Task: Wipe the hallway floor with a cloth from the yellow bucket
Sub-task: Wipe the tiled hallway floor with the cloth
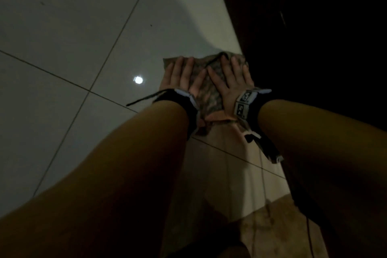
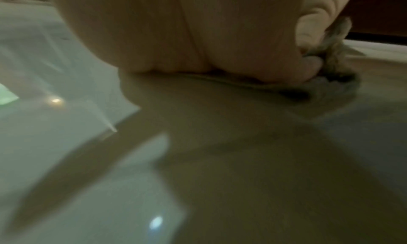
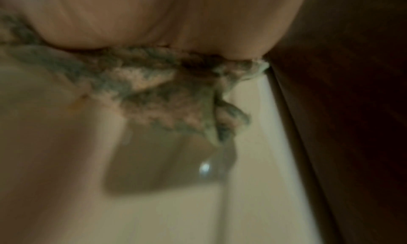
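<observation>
A mottled grey-brown cloth (image 1: 209, 90) lies spread on the pale tiled floor (image 1: 73, 37), close to a dark wall on the right. My left hand (image 1: 181, 75) presses flat on its left half, fingers straight and spread. My right hand (image 1: 232, 77) presses flat on its right half in the same way. In the left wrist view the palm (image 2: 176, 30) sits on the cloth edge (image 2: 326, 84). The right wrist view shows the bunched cloth (image 3: 158, 91) under my right palm (image 3: 154, 17). The yellow bucket is not in view.
A dark wall or door (image 1: 314, 27) runs along the right side, right beside the cloth. Glossy floor tiles with dark grout lines stretch to the left, with a lamp reflection (image 1: 138, 79). A brownish mat or rug (image 1: 272, 226) lies near my knees.
</observation>
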`<state>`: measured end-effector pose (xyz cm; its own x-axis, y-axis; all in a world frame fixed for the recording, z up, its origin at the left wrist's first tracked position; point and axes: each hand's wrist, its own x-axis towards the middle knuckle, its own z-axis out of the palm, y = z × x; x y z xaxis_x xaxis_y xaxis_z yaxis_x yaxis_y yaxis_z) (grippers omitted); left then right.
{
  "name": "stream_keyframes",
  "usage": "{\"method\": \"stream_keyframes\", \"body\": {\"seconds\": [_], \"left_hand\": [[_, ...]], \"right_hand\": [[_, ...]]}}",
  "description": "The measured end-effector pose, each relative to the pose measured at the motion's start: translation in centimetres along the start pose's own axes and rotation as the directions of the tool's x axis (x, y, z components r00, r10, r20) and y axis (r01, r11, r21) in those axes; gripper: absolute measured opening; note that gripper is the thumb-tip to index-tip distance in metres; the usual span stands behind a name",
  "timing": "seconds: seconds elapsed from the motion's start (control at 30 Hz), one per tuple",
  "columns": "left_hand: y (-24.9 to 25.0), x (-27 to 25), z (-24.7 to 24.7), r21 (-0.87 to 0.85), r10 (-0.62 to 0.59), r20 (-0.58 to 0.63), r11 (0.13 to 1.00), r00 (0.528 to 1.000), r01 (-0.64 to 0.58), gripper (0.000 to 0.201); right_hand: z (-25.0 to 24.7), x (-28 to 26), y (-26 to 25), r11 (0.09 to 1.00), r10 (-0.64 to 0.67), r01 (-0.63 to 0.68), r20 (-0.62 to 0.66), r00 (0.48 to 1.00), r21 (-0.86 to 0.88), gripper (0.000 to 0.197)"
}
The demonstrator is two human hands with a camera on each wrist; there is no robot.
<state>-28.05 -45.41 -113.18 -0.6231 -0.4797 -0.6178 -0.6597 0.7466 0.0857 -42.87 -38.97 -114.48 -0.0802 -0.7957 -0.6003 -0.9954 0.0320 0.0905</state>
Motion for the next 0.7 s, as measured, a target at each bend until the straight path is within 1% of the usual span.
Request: {"method": "stream_keyframes", "body": {"seconds": [0.13, 0.2, 0.27, 0.33, 0.37, 0.43, 0.5, 0.53, 0.67, 0.7], "left_hand": [[1.5, -1.6, 1.5, 0.030, 0.032, -0.010, 0.999, 0.999, -0.032, 0.103], [2.4, -2.6, 2.1, 0.020, 0.065, -0.024, 0.998, 0.998, -0.064, 0.102], [3.7, -3.3, 2.8, 0.043, 0.103, 0.014, 0.994, 0.995, -0.104, 0.111], [5.6, -4.0, 3.7, 0.082, 0.128, 0.101, 0.987, 0.987, -0.137, 0.123], [6.6, -4.6, 4.2, 0.090, 0.141, 0.136, 0.984, 0.981, -0.154, 0.124], [8.5, -5.9, 5.5, 0.095, 0.184, 0.177, 0.974, 0.967, -0.203, 0.118], [10.0, -7.2, 6.8, 0.099, 0.224, 0.181, 0.965, 0.958, -0.244, 0.113], [10.4, -7.8, 7.4, 0.105, 0.236, 0.173, 0.961, 0.956, -0.256, 0.112], [11.1, -9.6, 8.8, 0.123, 0.280, 0.145, 0.947, 0.949, -0.298, 0.096], [11.0, -10.0, 9.0, 0.127, 0.294, 0.150, 0.941, 0.944, -0.313, 0.094]], "right_hand": [[1.7, -2.7, -0.5, 0.994, 0.075, -0.080, 0.063, 0.995, 0.076, 0.120], [2.9, -4.6, -0.9, 0.985, 0.116, -0.126, 0.089, 0.989, 0.120, 0.119], [4.5, -7.0, -1.5, 0.968, 0.141, -0.158, 0.099, 0.985, 0.195, 0.119], [6.5, -9.6, -2.2, 0.951, 0.169, -0.189, 0.100, 0.981, 0.244, 0.121], [7.4, -10.8, -2.5, 0.941, 0.187, -0.207, 0.097, 0.978, 0.267, 0.119], [8.7, -13.1, -3.0, 0.931, 0.220, -0.251, 0.141, 0.965, 0.265, 0.119], [9.9, -15.2, -3.6, 0.931, 0.245, -0.299, 0.252, 0.936, 0.207, 0.123], [10.3, -16.1, -4.0, 0.929, 0.261, -0.320, 0.284, 0.923, 0.186, 0.123], [11.6, -18.6, -5.8, 0.908, 0.298, -0.377, 0.351, 0.888, 0.182, 0.121], [11.9, -19.1, -6.3, 0.905, 0.298, -0.382, 0.366, 0.882, 0.186, 0.120]]}}
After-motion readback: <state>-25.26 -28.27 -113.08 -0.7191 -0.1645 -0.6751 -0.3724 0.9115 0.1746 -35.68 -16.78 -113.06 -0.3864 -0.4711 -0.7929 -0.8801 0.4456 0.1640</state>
